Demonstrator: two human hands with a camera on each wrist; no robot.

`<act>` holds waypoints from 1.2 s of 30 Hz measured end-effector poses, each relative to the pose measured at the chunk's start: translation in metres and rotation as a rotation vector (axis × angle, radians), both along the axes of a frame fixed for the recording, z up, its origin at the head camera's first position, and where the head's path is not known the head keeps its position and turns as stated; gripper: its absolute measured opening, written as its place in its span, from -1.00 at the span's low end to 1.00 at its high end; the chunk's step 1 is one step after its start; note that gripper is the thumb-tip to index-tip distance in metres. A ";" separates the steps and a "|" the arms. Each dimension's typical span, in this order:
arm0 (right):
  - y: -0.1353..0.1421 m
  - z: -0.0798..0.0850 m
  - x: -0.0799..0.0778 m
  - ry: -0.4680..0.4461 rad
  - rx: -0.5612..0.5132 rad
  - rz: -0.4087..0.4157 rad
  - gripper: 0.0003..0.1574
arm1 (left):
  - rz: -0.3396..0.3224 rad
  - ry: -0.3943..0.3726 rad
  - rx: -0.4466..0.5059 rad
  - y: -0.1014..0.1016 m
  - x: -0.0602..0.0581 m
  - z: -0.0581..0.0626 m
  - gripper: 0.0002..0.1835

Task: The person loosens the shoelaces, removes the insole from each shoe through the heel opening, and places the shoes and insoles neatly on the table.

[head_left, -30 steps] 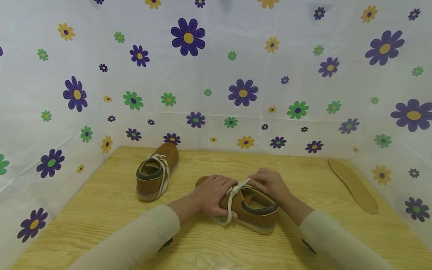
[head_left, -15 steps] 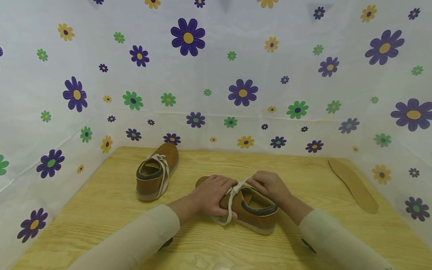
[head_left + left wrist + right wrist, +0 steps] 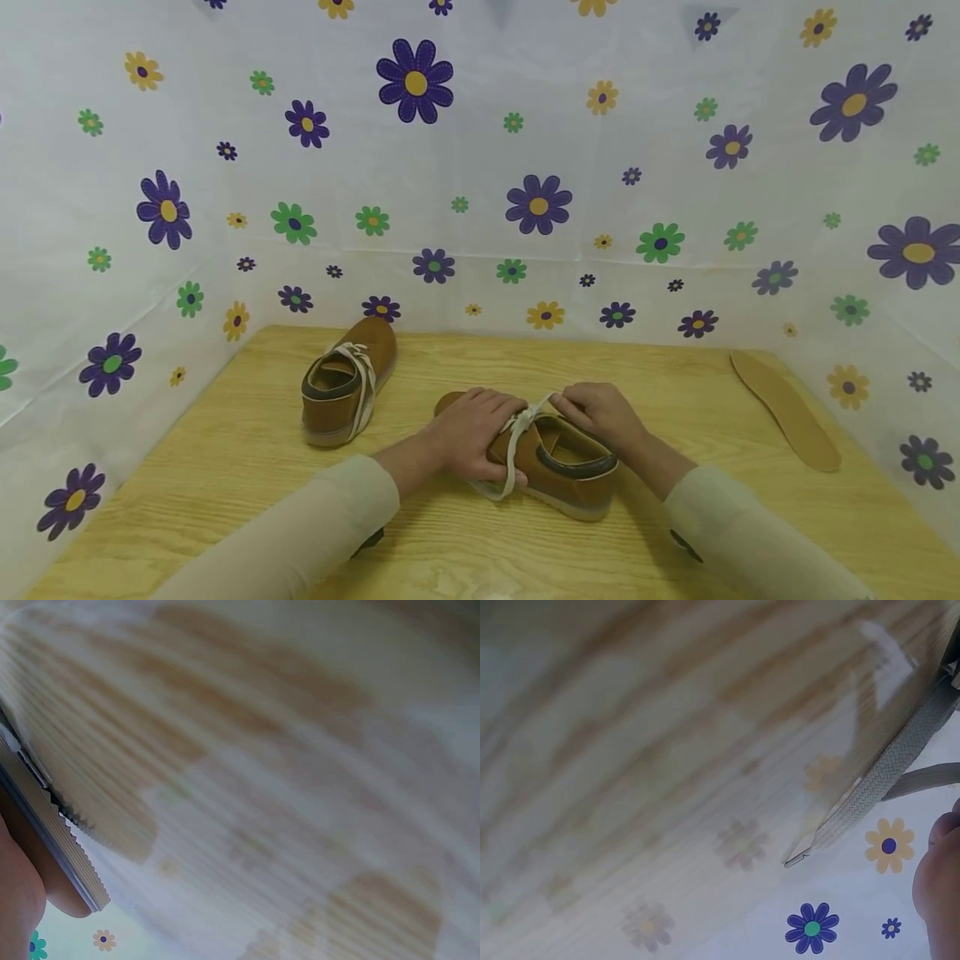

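Observation:
A brown shoe [image 3: 573,483] with a dark padded collar sits on the table in the head view, toe pointing to the far left. My left hand [image 3: 472,429] grips its front part, fingers over the top and thumb on the near side. Pale flat shoelaces [image 3: 512,446] cross at the top, one end hanging down the near side. Pinched between my right thumb and fingers, another stretch of lace runs up from the crossing to my right hand [image 3: 600,412]. The right wrist view shows a lace [image 3: 877,776] with its tip dangling. The shoe's ribbed sole [image 3: 71,847] appears in the left wrist view.
A matching brown shoe [image 3: 321,417] with loose laces stands at the back left of the wooden table [image 3: 247,500]. Toward the back right lies a tan insole [image 3: 787,412]. A white flower-print sheet [image 3: 480,158] encloses the back and sides.
My right hand has dropped slightly and its fingers have curled in more around the lace. The left hand and the shoe hold their place.

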State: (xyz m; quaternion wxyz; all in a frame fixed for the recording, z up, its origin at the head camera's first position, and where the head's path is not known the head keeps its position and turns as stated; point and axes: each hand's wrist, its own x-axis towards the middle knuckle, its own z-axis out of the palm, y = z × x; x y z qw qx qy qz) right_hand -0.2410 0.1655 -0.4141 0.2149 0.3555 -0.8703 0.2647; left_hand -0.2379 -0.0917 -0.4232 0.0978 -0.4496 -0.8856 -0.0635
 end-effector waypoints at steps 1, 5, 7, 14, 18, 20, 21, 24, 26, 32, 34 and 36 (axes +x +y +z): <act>0.000 0.000 0.000 -0.003 0.005 -0.004 -0.49 | 0.000 0.001 0.000 0.000 0.000 0.000 0.02; 0.000 0.001 -0.001 -0.013 0.015 -0.008 -0.47 | 0.004 0.004 0.001 -0.001 0.000 0.001 0.03; 0.000 0.001 -0.002 -0.016 0.019 -0.009 -0.47 | 0.005 0.005 -0.002 -0.001 0.001 0.001 0.03; 0.000 -0.002 -0.003 0.003 0.025 -0.005 -0.48 | 0.003 0.002 -0.005 -0.001 0.001 0.000 0.03; 0.000 -0.001 -0.002 0.008 0.025 -0.007 -0.47 | 0.006 0.003 -0.008 -0.001 0.001 0.002 0.03; 0.000 -0.001 -0.002 0.002 0.031 -0.016 -0.46 | 0.012 -0.001 -0.015 -0.001 0.002 0.002 0.02; 0.000 0.000 -0.001 -0.001 0.033 -0.024 -0.45 | 0.016 -0.003 -0.019 0.000 0.002 0.003 0.02; 0.000 -0.001 -0.001 -0.012 0.041 -0.040 -0.42 | 0.024 -0.003 -0.027 0.000 0.001 0.002 0.03; 0.001 -0.001 -0.001 -0.018 0.047 -0.049 -0.41 | 0.022 -0.003 -0.024 0.000 0.001 0.002 0.03; 0.001 -0.001 -0.003 -0.053 0.074 -0.058 -0.43 | 0.016 0.006 -0.016 -0.001 0.001 0.001 0.03; 0.001 -0.001 -0.002 -0.086 0.089 -0.073 -0.44 | 0.019 0.004 -0.017 -0.001 0.001 0.001 0.04; 0.001 0.000 -0.002 -0.126 0.098 -0.090 -0.45 | 0.018 0.003 -0.015 -0.002 0.001 0.001 0.04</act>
